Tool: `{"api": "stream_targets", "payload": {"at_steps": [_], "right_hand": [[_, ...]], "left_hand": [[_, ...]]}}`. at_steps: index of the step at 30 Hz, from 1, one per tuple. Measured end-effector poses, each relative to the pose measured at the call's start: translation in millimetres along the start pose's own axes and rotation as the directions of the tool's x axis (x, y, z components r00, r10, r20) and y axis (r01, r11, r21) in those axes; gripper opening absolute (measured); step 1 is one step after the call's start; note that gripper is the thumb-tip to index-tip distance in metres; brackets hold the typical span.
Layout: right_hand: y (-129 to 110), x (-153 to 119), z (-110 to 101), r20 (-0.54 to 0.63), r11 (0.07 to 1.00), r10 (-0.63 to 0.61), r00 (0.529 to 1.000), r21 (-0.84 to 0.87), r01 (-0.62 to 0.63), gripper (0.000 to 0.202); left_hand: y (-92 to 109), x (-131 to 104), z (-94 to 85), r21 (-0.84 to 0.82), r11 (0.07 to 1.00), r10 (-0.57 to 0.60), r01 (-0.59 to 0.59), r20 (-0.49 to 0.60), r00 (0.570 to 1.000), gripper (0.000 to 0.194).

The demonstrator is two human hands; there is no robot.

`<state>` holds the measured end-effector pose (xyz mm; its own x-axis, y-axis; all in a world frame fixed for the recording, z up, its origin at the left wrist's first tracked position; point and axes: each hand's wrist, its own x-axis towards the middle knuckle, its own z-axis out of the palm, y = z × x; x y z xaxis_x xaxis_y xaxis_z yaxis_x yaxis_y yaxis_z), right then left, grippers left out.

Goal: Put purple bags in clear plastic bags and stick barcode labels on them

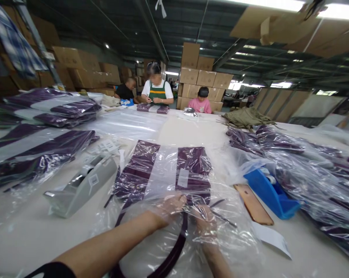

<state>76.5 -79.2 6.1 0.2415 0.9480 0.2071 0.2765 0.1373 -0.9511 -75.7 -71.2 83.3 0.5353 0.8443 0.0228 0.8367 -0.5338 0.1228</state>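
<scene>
A folded dark purple garment [193,158] with a pale band across its middle lies inside a clear plastic bag [235,239]. Near the garment's front edge, my left hand [173,204] is closed, with bag film and dark fabric at its fingers. Just to its right, my right hand [205,216] shows through the clear film, its fingers bent near the same edge; what they hold is hard to make out. A long dark purple strap [177,247] curves toward me below the hands. Thin dark cords stick out on both sides of the garment.
A grey tape dispenser [82,185] stands left, a blue one [271,193] right beside a phone [254,204] and a white paper [271,237]. Bagged purple garments pile up at left [47,104] and right [307,166]. Three people are beyond the table [188,131].
</scene>
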Motion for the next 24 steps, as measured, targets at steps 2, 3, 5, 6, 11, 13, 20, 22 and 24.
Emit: {"api": "stream_targets", "payload": {"at_steps": [2, 3, 5, 6, 11, 13, 20, 22, 24], "right_hand": [[-9.8, 4.9, -8.9, 0.041, 1.0, 0.003, 0.999, -0.009, -0.003, 0.026], [-16.0, 8.0, -13.1, 0.069, 1.0, 0.002, 0.998, -0.011, -0.002, 0.026], [-31.0, 15.5, -20.2, 0.127, 1.0, 0.0, 0.992, -0.018, 0.002, 0.023], [-39.3, 19.7, -22.6, 0.157, 1.0, 0.0, 0.988, -0.023, 0.003, 0.023], [-72.3, 42.8, -23.4, 0.289, 1.0, 0.009, 0.957, -0.021, -0.003, 0.025], [-78.6, 52.8, -21.2, 0.331, 0.999, -0.025, 0.943, -0.025, 0.035, 0.028], [-110.7, 78.3, -28.1, 0.471, 0.98, -0.112, 0.875, -0.095, 0.177, 0.023], [-125.9, 80.8, -31.5, 0.512, 0.976, -0.119, 0.851, -0.098, 0.195, 0.021], [-138.0, 82.3, -32.7, 0.504, 0.975, -0.135, 0.853, -0.085, 0.204, 0.018]], "left_hand": [[-2.5, 1.9, -2.2, 0.026, 1.0, -0.005, 0.006, -0.029, 1.0, 0.022], [-4.1, 3.0, -3.7, 0.04, 0.999, -0.009, 0.011, -0.045, 0.999, 0.023], [-7.9, 5.6, -7.8, 0.065, 0.998, -0.001, 0.006, -0.076, 0.997, 0.026], [-10.2, 7.2, -10.4, 0.077, 0.997, 0.014, -0.007, -0.088, 0.996, 0.026], [-22.9, 14.8, -30.3, 0.128, 0.99, 0.079, -0.061, -0.143, 0.987, 0.021], [-27.1, 16.8, -39.1, 0.139, 0.989, 0.08, -0.057, -0.165, 0.983, 0.018], [-37.7, 21.1, -62.4, 0.157, 0.986, 0.089, -0.058, -0.201, 0.975, 0.018], [-40.1, 21.5, -68.3, 0.159, 0.986, 0.076, -0.042, -0.218, 0.973, 0.017], [-42.7, 21.0, -72.2, 0.159, 0.987, 0.069, -0.032, -0.233, 0.97, 0.017]]}}
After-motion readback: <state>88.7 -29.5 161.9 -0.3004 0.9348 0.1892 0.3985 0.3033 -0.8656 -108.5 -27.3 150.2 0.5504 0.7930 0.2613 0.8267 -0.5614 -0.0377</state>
